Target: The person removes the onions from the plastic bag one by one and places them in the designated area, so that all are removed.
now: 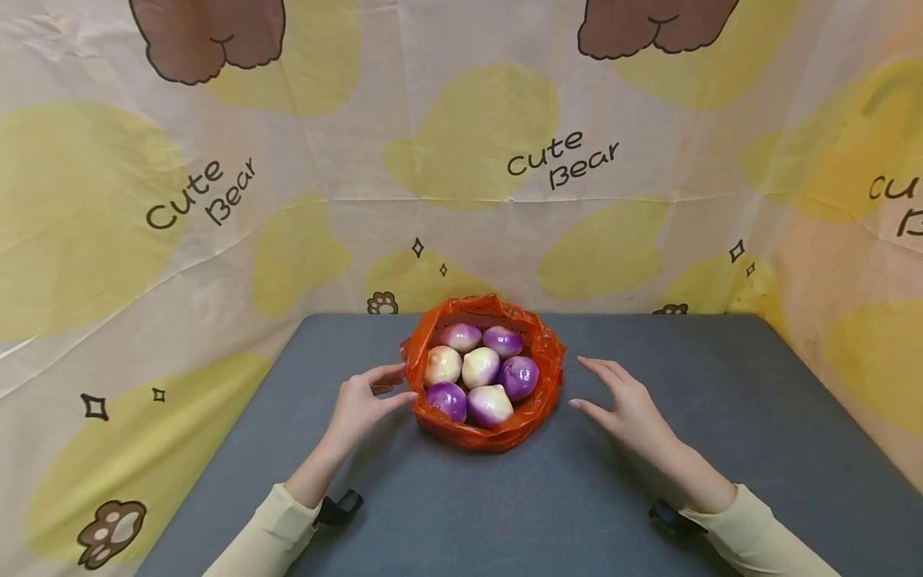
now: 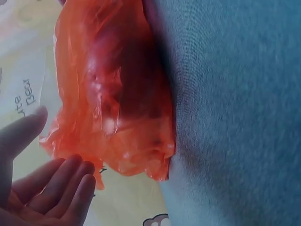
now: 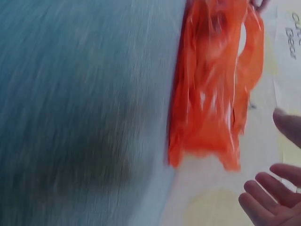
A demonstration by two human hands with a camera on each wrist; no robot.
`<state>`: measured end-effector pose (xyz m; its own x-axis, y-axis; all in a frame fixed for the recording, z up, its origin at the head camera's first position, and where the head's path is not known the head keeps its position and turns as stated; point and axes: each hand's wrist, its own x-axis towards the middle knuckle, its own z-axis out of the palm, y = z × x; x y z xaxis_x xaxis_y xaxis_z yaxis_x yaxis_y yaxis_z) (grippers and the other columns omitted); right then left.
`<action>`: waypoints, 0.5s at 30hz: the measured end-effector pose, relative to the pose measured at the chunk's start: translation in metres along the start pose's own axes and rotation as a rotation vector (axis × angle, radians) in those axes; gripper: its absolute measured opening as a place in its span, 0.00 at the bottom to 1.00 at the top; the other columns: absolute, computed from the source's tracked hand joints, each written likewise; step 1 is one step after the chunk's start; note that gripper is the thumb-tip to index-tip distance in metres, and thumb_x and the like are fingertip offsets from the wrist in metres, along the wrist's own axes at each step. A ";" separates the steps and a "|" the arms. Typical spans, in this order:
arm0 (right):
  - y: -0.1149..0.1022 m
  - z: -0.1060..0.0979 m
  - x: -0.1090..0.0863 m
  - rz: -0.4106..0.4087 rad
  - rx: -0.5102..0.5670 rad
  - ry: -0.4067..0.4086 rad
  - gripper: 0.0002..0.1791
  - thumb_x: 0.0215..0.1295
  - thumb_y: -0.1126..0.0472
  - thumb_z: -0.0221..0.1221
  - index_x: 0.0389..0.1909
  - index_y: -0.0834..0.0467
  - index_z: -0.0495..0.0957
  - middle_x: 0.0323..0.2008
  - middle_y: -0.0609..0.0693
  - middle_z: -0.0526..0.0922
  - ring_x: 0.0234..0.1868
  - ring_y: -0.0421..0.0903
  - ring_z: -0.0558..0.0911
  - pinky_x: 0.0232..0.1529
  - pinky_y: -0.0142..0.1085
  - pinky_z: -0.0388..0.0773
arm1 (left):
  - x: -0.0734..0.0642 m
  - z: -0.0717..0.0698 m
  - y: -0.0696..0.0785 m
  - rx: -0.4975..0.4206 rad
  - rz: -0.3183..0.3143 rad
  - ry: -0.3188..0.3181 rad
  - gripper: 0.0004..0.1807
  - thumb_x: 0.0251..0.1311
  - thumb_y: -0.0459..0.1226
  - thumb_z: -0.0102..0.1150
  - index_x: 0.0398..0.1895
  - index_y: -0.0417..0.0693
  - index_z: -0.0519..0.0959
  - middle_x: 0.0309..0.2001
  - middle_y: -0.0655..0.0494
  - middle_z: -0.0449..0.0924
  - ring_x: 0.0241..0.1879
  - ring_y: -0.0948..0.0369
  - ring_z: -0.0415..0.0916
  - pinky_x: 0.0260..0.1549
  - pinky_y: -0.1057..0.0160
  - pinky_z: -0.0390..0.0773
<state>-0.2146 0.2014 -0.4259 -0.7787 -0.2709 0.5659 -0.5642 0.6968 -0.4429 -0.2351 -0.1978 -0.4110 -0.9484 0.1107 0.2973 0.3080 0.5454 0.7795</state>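
An orange plastic bag (image 1: 472,437) with its top spread wide stands on the grey table, in the middle of the head view. Inside lie several glossy purple-and-white onions (image 1: 490,405). My left hand (image 1: 360,405) is at the bag's left side, thumb and fingers spread and the tips at its edge; whether they touch the plastic I cannot tell. To the right of the bag, my right hand (image 1: 630,409) hovers with parted thumb and fingers, a small gap away and holding nothing. In the left wrist view the bag's wall (image 2: 108,94) hides most of the onions.
The grey tabletop (image 1: 476,521) reaches toward me and to both sides of the bag. Behind it hangs a pale cloth (image 1: 461,144) with yellow patches and bear prints, close to the table's back edge. Each wrist wears a black strapped device (image 1: 340,508).
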 end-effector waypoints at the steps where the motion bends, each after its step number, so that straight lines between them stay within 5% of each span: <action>1: -0.002 0.003 0.001 -0.008 0.007 0.011 0.37 0.46 0.59 0.73 0.60 0.61 0.72 0.53 0.56 0.77 0.52 0.54 0.78 0.49 0.50 0.77 | 0.000 0.001 0.000 -0.008 -0.007 0.003 0.28 0.43 0.45 0.75 0.51 0.47 0.81 0.45 0.47 0.84 0.46 0.48 0.82 0.46 0.53 0.80; 8: -0.016 0.023 0.010 -0.053 0.061 0.010 0.34 0.46 0.58 0.73 0.56 0.62 0.75 0.48 0.57 0.80 0.43 0.49 0.80 0.43 0.46 0.81 | -0.003 0.005 -0.001 -0.033 -0.026 -0.008 0.27 0.43 0.44 0.75 0.49 0.44 0.81 0.43 0.47 0.85 0.43 0.48 0.83 0.45 0.54 0.80; 15: -0.032 0.034 0.020 -0.004 0.185 -0.062 0.32 0.49 0.57 0.72 0.57 0.61 0.74 0.48 0.58 0.80 0.47 0.54 0.81 0.45 0.46 0.81 | -0.006 0.006 0.000 -0.021 -0.048 -0.012 0.26 0.44 0.44 0.75 0.48 0.46 0.81 0.42 0.49 0.85 0.40 0.54 0.84 0.44 0.56 0.81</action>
<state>-0.2217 0.1508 -0.4241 -0.7886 -0.3177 0.5265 -0.6037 0.5630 -0.5645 -0.2299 -0.1930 -0.4163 -0.9630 0.0948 0.2523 0.2632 0.5328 0.8043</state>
